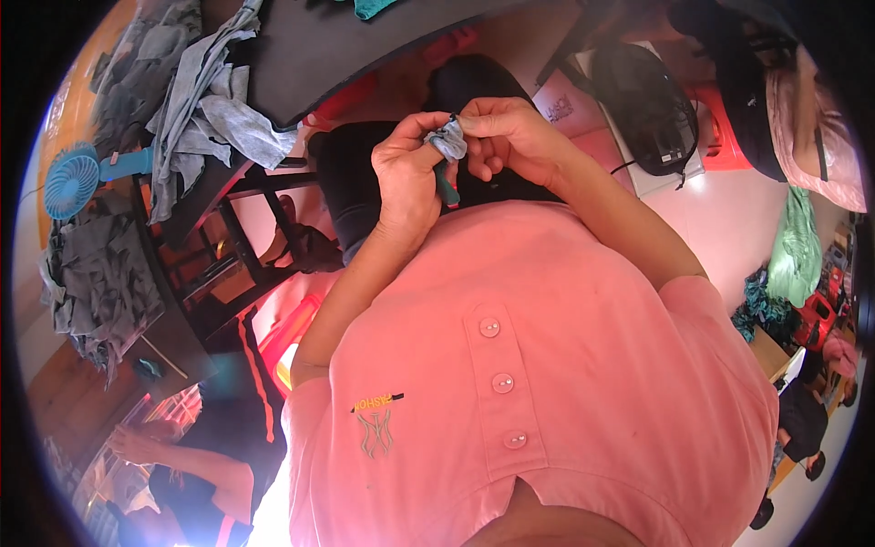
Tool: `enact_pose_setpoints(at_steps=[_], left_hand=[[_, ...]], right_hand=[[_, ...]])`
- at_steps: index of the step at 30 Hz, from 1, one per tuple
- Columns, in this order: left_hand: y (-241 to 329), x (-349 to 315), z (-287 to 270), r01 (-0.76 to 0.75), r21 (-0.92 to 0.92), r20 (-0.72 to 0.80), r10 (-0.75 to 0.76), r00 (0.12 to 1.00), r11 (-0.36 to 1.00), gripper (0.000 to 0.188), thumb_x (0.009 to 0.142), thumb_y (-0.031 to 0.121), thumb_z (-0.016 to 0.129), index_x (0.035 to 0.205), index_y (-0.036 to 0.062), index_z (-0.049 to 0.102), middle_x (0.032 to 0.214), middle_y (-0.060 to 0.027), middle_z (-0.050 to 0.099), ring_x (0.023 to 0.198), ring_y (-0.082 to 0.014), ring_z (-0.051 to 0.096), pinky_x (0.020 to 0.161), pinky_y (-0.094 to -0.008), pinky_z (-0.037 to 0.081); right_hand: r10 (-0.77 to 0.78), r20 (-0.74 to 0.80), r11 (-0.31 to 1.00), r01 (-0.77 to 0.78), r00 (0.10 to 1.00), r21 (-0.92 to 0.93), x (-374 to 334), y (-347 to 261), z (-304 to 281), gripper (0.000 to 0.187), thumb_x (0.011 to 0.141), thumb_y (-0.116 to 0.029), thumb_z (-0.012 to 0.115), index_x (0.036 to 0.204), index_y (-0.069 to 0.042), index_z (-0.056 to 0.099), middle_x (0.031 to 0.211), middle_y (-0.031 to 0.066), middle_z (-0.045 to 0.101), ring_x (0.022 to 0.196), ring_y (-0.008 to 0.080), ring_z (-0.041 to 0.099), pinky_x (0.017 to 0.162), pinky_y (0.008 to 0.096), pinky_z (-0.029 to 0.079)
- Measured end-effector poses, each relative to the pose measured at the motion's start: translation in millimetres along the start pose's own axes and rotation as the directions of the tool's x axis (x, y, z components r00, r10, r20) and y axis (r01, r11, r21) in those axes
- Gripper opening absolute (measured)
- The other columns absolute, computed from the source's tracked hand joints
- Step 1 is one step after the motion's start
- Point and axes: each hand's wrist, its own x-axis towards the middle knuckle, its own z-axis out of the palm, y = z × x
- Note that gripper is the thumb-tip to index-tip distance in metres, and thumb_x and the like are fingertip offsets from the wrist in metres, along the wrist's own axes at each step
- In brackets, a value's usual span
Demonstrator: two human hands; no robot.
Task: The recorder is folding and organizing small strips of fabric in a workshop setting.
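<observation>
A small bunched piece of light grey-blue cloth [447,144] is held up above my lap, between my two hands. My left hand [406,173] is closed on it, with thumb and forefinger at its upper edge. From the other side, my right hand [512,137] pinches the top of the same cloth between thumb and fingers. A dark green strip [447,186] hangs beneath it, beside my left palm; whether it is part of the cloth I cannot tell.
A dark table [333,50] stands ahead, with grey-blue cloth pieces [239,128] over its left end. Further left are a blue fan [73,180] and a grey cloth pile [105,273]. A black mesh bag [643,109] sits at right, beside a red stool [725,132]. Another person's arm [196,465] shows lower left.
</observation>
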Motion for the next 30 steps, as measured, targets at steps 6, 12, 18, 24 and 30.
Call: enact_pose_setpoints(at_steps=[6, 12, 18, 24, 30], left_hand=[[2.4, 1.8, 3.8, 0.034, 0.033, -0.108, -0.031, 0.994, 0.999, 0.025, 0.076, -0.013, 0.047, 0.094, -0.0083, 0.064, 0.079, -0.0109, 0.063, 0.053, -0.0136, 0.052, 0.046, -0.0249, 0.042], [1.7, 5.0, 3.7, 0.004, 0.123, -0.174, 0.017, 0.985, 0.992, 0.025, 0.075, -0.01, 0.049, 0.093, -0.0061, 0.066, 0.08, -0.0101, 0.064, 0.06, -0.0136, 0.055, 0.051, -0.0251, 0.043], [-7.6, 12.9, -4.1, -0.156, 0.139, -0.225, 0.184, 0.957, 0.978, 0.027, 0.073, -0.006, 0.048, 0.093, -0.0058, 0.065, 0.079, -0.0086, 0.063, 0.063, -0.0131, 0.055, 0.058, -0.0261, 0.044], [-11.0, 19.0, 9.6, -0.107, 0.082, -0.326, 0.128, 0.937, 0.991, 0.03, 0.073, -0.005, 0.048, 0.099, -0.0069, 0.063, 0.084, -0.0094, 0.063, 0.069, -0.015, 0.056, 0.062, -0.0276, 0.046], [-2.6, 4.1, -4.5, -0.017, 0.202, -0.314, 0.081, 0.946, 0.979, 0.023, 0.079, -0.002, 0.059, 0.101, -0.0055, 0.064, 0.086, -0.0084, 0.063, 0.072, -0.0131, 0.058, 0.059, -0.0251, 0.048]], right_hand=[[0.131, -0.025, 0.986, -0.128, 0.991, 0.111, 7.8, 5.0, -1.4, 0.025, 0.092, -0.025, 0.063, 0.08, -0.005, 0.055, 0.067, 0.0049, 0.058, 0.048, 0.0192, 0.056, 0.043, 0.026, 0.033], [0.161, -0.076, 0.981, -0.151, 0.984, 0.119, 9.3, 8.0, -0.7, 0.021, 0.089, -0.022, 0.066, 0.083, -0.004, 0.057, 0.069, 0.0043, 0.059, 0.048, 0.017, 0.055, 0.043, 0.0257, 0.032], [-0.415, -0.005, 0.67, 0.302, 0.91, -0.679, -9.3, -1.2, 26.0, 0.032, 0.077, -0.019, 0.076, 0.097, -0.005, 0.055, 0.074, 0.0037, 0.062, 0.06, 0.0101, 0.06, 0.051, 0.0239, 0.039], [-0.592, -0.005, 0.298, 0.213, 0.806, -0.931, 15.7, 10.9, 43.6, 0.045, 0.07, 0.001, 0.065, 0.111, -0.01, 0.052, 0.079, 0.0114, 0.065, 0.068, 0.0297, 0.065, 0.061, 0.0348, 0.048], [-0.79, 0.237, -0.003, 0.383, 0.566, -0.924, 37.3, 4.3, 14.0, 0.019, 0.073, 0.003, 0.058, 0.09, -0.007, 0.059, 0.072, 0.0086, 0.062, 0.063, 0.0229, 0.063, 0.059, 0.0314, 0.049]])
